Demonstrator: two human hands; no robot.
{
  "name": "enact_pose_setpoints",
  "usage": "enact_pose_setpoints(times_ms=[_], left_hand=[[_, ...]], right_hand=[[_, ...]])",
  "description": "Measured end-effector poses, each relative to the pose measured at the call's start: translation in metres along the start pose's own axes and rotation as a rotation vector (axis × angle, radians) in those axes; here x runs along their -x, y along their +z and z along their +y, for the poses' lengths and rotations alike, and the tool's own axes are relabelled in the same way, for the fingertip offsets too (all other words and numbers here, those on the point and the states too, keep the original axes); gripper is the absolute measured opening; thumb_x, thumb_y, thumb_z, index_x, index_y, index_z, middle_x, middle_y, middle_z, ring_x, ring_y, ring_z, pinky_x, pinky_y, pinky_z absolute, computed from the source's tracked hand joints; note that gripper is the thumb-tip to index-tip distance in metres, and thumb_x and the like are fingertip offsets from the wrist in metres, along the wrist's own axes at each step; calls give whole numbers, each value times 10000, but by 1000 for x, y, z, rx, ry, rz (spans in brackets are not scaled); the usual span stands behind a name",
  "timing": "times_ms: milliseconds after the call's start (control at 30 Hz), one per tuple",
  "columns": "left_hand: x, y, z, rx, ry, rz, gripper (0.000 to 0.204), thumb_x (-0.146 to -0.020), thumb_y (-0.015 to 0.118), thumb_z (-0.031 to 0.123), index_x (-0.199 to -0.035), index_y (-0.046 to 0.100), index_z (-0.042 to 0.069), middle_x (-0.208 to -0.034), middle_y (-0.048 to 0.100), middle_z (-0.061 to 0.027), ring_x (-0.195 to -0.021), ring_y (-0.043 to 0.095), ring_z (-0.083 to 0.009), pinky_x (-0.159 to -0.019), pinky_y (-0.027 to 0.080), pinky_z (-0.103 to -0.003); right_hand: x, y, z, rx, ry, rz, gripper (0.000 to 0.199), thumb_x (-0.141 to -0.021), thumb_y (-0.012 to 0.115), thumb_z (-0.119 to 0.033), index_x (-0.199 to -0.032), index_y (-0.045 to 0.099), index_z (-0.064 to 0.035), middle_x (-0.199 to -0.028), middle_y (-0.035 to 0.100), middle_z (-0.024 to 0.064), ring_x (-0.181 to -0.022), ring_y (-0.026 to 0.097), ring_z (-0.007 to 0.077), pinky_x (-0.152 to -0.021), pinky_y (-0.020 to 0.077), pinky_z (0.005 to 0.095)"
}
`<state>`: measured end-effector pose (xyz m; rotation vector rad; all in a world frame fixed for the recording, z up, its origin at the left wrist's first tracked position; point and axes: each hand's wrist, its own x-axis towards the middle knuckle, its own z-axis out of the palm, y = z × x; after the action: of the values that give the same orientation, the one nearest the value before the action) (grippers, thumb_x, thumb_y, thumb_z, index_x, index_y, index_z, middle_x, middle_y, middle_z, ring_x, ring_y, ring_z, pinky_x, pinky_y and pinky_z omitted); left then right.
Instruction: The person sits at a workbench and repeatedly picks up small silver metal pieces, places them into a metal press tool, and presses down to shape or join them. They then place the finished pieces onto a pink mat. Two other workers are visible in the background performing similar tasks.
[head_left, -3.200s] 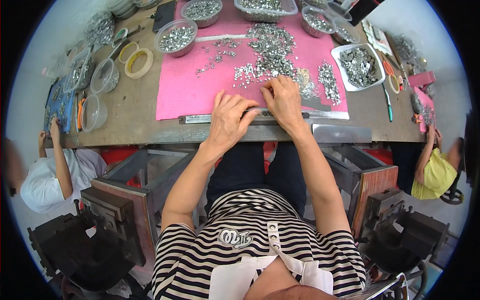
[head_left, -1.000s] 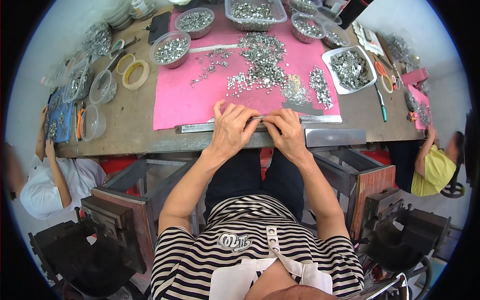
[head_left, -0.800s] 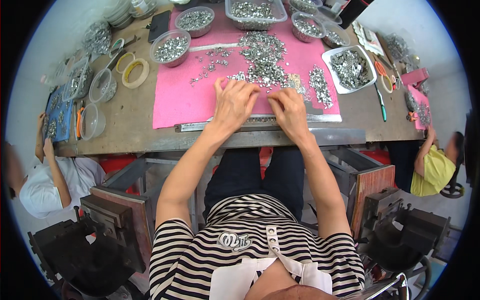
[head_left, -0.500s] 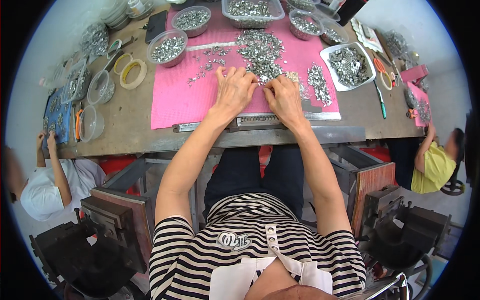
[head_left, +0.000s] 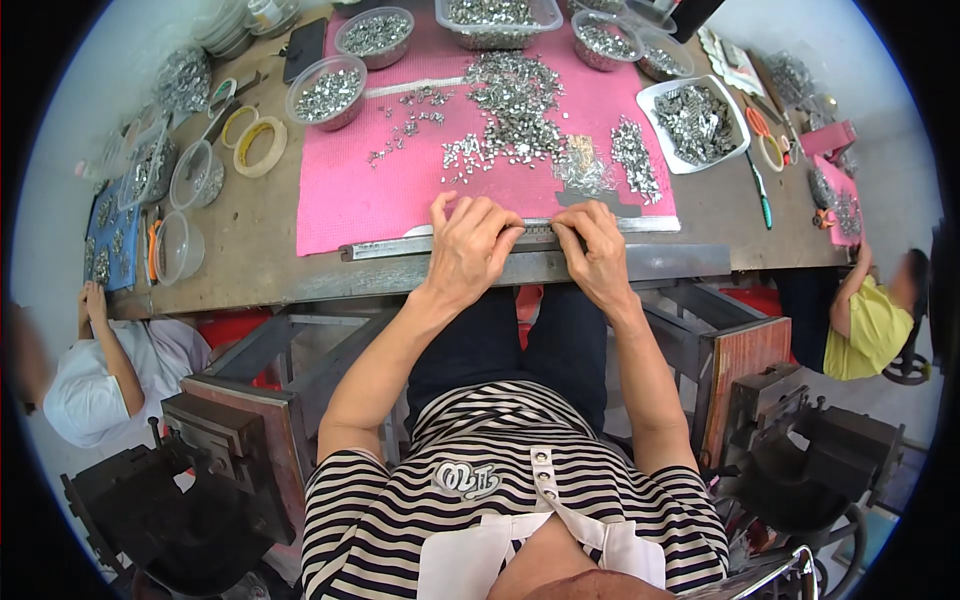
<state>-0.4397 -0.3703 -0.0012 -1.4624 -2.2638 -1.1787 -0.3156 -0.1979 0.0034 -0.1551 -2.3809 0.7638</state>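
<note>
In the head view, along the near edge of the pink mat, a long metal rail, with its slotted section right between the two hands. At the left end of the visible slots, the left hand, thumb and forefinger bent toward each other with tips at the rail, other fingers loosely curled. At the right end, the right hand, thumb and forefinger likewise drawn close over the rail. Between the two sets of fingertips, a short stretch of slots in plain sight. Cannot make out any piece between either hand's tips, nor tell clamping from light contact.

Beyond the fingers, on the mat, a loose heap of shiny metal bits, with a patch of thin slivers and a narrow pile to its right. Behind the heap, a clear rectangular tub full of metal bits. Left of the heap, a clear round tub with similar bits, and another round tub just behind. Right of the rectangular tub, a third round tub, also well filled. At the mat's right edge, a white square tray heaped with metal pieces.
</note>
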Motion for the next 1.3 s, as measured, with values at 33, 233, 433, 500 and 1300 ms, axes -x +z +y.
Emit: enact_pose_setpoints(times_ms=[33, 233, 433, 500, 1300], left_hand=[[0, 1, 0, -6, 2, 0, 71, -889, 757, 145, -930, 723, 99, -864, 645, 3, -840, 603, -196, -1032, 332, -474], [0, 2, -1, 9, 12, -2, 73, -894, 755, 153, -944, 742, 102, -864, 656, -3, -837, 610, -195, -1023, 340, -468], [-1, 7, -1, -26, -6, 16, 117, -897, 764, 181, -979, 756, 98, -863, 671, -14, -830, 618, -202, -1006, 354, -445], [-2, 9, 1, -56, -26, 12, 128, -900, 763, 187, -989, 754, 95, -866, 673, -15, -831, 623, -204, -1003, 358, -439], [83, -100, -59, -413, -103, 77, 440, -780, 867, 202, -1181, 725, 91, -1174, 640, -116, -1094, 583, -300, -1000, 421, -445]], right_hand=[[2, 1, 1, -3, -7, 9, 87, -871, 715, -3, -948, 699, -40, -923, 649, 78, -895, 613, 269, -813, 434, 393], [5, 0, 4, -77, 68, -9, 72, -904, 699, -19, -975, 716, -25, -983, 685, 111, -922, 632, 277, -854, 466, 376], [4, 0, 6, -123, 163, -36, 87, -935, 693, -73, -1004, 725, -31, -998, 697, 97, -944, 632, 260, -878, 463, 375], [4, 2, 3, -116, 170, -25, 94, -931, 700, -82, -1006, 726, -32, -996, 697, 95, -947, 630, 258, -879, 461, 376], [16, -4, 5, -202, 185, 228, 165, -885, 745, -19, -1046, 710, -12, -948, 679, 113, -846, 653, 248, -761, 520, 344]])
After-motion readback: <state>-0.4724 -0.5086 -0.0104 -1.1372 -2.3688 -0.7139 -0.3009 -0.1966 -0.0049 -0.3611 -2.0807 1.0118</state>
